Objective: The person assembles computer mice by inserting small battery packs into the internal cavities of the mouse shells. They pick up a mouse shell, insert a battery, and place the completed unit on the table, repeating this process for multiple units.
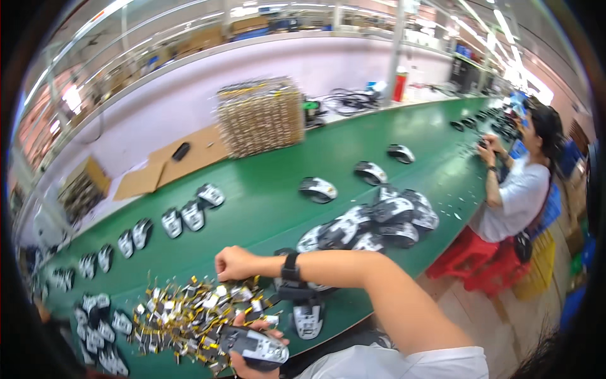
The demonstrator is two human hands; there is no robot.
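Observation:
My left hand (243, 365) is closed round a black and white computer mouse (255, 346), held tilted near the table's front edge. My right hand (235, 263), with a black band (291, 268) on its wrist, is curled at the far edge of a heap of small silver and black battery-like parts with yellow strips (189, 312). Whatever its fingers hold, if anything, is hidden. Just right of my left hand lies another mouse (307, 319), partly beneath my right forearm. A pile of similar mice (391, 211) lies beyond that forearm.
Several mice (192, 216) stand spaced along the green table (265, 189), with a cluster (95, 325) at the near left. A stacked block of parts (260, 118) stands on cardboard (196, 148) at the back. On the right a person (514, 183) sits on red stools (473, 252).

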